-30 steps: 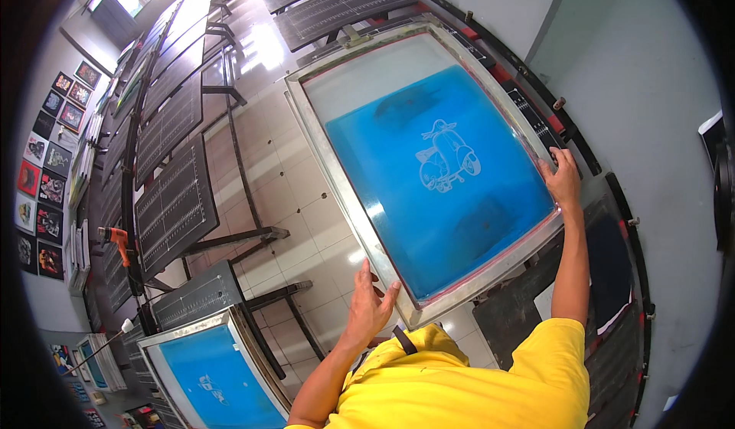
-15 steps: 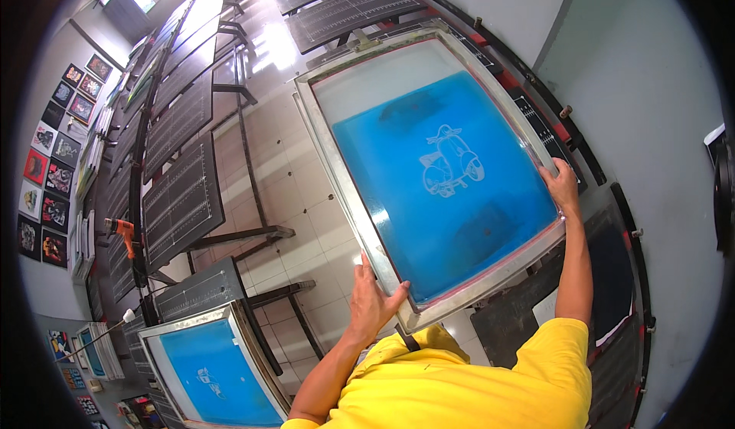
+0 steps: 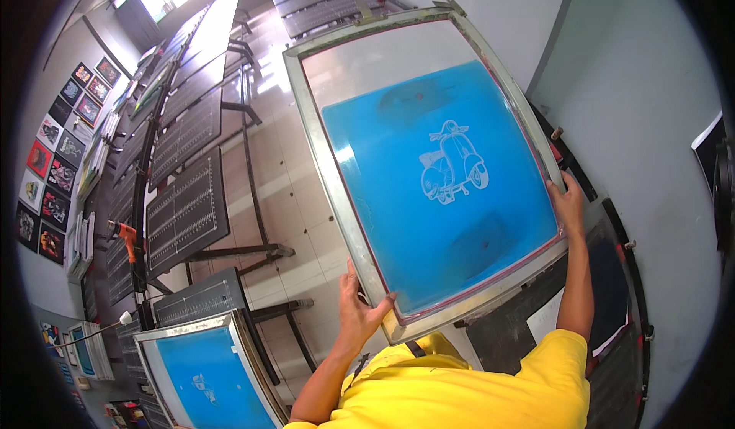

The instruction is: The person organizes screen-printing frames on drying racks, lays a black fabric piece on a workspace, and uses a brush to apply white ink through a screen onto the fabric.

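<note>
A large screen-printing frame [image 3: 452,222] with a metal border and blue emulsion-coated mesh fills the middle of the view, bearing a pale scooter outline. At its near left corner, my left hand [image 3: 362,312] grips the border, thumb over the top edge. My right hand [image 3: 567,205] is closed round the right border, its thumb on top as well. The frame appears tilted, its far end lifted off the station beneath. What my fingers do under the border is hidden.
A second blue screen frame [image 3: 210,379] lies on a dark platen at lower left. Rows of platens [image 3: 187,211] line the left rack, where an orange heat gun [image 3: 125,239] rests. Tiled floor [image 3: 302,234] runs between racks. A grey wall [image 3: 643,92] stands at right.
The frame has risen and tilted up, its far end coming higher in view and covering more of the platens behind. Both hands moved slightly with it, keeping their grip.
</note>
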Demonstrator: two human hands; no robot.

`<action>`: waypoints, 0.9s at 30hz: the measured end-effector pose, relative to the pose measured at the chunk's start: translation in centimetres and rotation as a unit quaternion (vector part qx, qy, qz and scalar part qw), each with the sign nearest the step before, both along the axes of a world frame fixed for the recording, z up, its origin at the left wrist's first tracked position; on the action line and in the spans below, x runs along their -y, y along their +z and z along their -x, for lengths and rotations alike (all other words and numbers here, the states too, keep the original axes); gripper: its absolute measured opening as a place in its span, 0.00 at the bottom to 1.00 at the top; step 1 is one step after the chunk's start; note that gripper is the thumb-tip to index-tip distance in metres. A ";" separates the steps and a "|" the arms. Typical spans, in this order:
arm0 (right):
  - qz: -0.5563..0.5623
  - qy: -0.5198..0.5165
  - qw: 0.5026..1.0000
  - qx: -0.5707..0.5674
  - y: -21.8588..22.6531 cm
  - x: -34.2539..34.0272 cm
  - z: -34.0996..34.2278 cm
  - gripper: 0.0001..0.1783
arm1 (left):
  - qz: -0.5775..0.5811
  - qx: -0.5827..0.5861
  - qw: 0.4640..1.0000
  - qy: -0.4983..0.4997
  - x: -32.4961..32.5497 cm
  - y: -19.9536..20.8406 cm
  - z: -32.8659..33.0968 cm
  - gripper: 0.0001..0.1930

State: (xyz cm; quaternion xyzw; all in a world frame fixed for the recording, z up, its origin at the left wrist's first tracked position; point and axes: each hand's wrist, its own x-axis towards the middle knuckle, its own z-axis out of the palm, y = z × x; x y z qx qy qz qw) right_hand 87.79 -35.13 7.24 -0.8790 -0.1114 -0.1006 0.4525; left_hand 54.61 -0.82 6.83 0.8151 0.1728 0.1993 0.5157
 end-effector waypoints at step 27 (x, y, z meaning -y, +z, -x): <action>-0.319 0.115 0.923 0.183 6.3 -13.1 4.7 0.23 | 0.015 0.251 0.950 0.183 -8.3 3.9 7.4 0.34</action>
